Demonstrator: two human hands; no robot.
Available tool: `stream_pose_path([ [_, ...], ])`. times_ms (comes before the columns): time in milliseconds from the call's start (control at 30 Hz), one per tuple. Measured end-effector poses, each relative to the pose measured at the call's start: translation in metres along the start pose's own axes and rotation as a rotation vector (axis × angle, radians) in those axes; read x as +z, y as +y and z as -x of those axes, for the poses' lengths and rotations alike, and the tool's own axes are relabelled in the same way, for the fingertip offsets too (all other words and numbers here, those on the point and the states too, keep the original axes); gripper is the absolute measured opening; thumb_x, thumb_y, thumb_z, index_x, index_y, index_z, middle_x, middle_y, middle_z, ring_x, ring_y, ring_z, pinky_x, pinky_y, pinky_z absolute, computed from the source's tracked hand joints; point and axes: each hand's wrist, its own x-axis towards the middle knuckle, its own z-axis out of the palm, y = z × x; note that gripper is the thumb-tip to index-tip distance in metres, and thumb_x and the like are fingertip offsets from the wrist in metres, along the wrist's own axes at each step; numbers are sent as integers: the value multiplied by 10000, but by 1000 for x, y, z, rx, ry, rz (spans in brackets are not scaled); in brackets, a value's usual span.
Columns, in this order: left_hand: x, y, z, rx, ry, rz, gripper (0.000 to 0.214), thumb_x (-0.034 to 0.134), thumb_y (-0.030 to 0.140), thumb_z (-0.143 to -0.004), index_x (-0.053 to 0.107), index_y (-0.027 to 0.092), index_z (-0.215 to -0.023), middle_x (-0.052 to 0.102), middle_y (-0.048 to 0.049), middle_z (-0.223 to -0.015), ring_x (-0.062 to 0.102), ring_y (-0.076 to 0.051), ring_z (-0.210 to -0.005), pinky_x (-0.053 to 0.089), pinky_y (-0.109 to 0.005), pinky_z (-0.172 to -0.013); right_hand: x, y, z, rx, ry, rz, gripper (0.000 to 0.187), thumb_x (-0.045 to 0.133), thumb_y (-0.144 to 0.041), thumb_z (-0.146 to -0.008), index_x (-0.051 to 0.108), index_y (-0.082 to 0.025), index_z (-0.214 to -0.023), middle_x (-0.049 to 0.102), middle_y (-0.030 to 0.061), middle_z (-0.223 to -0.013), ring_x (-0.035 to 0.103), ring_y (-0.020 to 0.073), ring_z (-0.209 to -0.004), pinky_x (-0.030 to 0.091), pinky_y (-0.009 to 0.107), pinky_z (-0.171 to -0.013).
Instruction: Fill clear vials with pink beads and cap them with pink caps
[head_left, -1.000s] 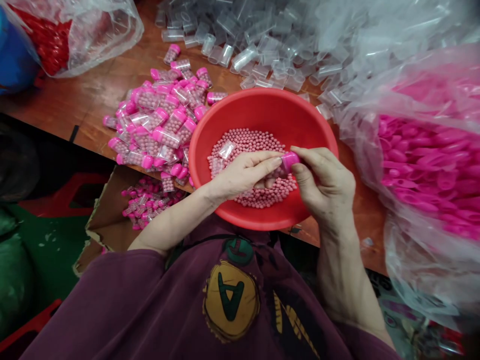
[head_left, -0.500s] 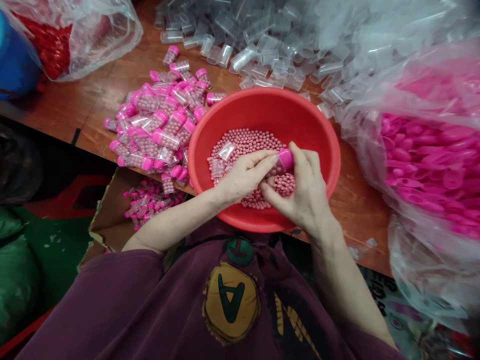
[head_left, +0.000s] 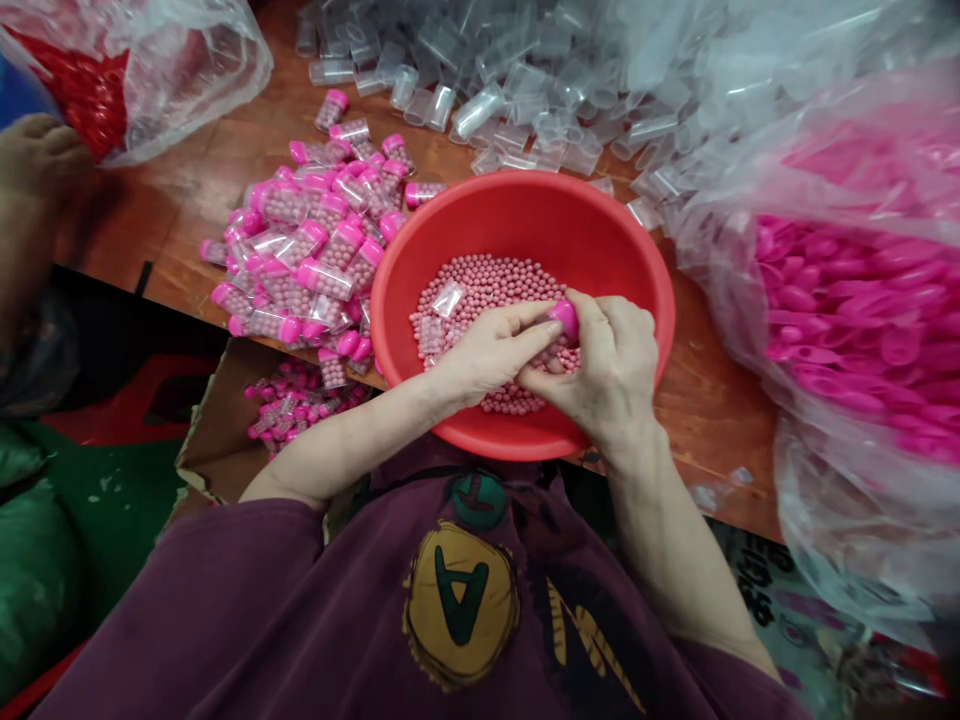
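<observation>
Over a red plastic basin (head_left: 525, 195), both hands meet on one small clear bottle with a bright pink cap (head_left: 564, 320). My left hand (head_left: 491, 350) is closed around the bottle's body, which its fingers mostly hide. The thumb and fingers of my right hand (head_left: 611, 370) grip the same bottle from the right, at the cap and below it. Beneath them lie loose pink beads (head_left: 487, 280) on the basin floor. Clear tubes (head_left: 448, 299) rest among the beads on the left side.
Filled pink-capped bottles (head_left: 300, 240) are heaped left of the basin, with more in a cardboard box (head_left: 217, 430) below. Clear empty tubes (head_left: 480, 105) pile up behind. A bag of pink caps (head_left: 862, 310) stands right. At far left a co-worker's hand (head_left: 45, 155) is beside a bag of red pieces (head_left: 82, 95).
A co-worker's hand has come into view at the far left. My right fingers have closed in further around the pink cap. The whole view has shifted slightly.
</observation>
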Motion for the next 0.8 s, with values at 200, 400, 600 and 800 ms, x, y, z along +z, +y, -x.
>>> stream_pose_path([
  [200, 1, 9, -3, -100, 40, 124, 370, 849, 474, -998, 811, 160, -1190, 834, -67, -1007, 725, -122, -756, 609, -245, -770, 0, 5, -1, 10, -83, -207, 966, 756, -536, -899, 348, -188, -1703, 634, 242, -1512, 636, 436, -1364, 555, 629, -1063],
  [400, -8, 13, -10, -132, 24, 102, 353, 850, 500, -981, 818, 157, -1058, 822, -77, -898, 739, -151, -735, 606, -267, -729, 2, 1, -11, 64, -92, -244, 772, 814, -510, -889, 535, -220, -1548, 706, 209, -1434, 667, 419, -1318, 511, 596, -1103],
  [600, -4, 14, 6, -20, 120, -11, 350, 943, 435, -816, 830, 180, -1028, 847, -78, -1058, 793, -245, -1047, 649, -343, -914, -10, -21, -21, 104, -244, -193, 724, 809, -485, -931, 600, -119, -1520, 709, 240, -1480, 634, 404, -1377, 460, 547, -1154],
  [800, -16, 9, 4, 53, 111, -282, 207, 915, 414, -827, 837, 409, -1019, 864, 116, -1212, 703, -313, -1430, 507, -568, -1340, -10, -27, -22, 90, -313, -58, 748, 699, -592, -1030, 533, -159, -1617, 623, 171, -1667, 587, 332, -1487, 464, 473, -1191],
])
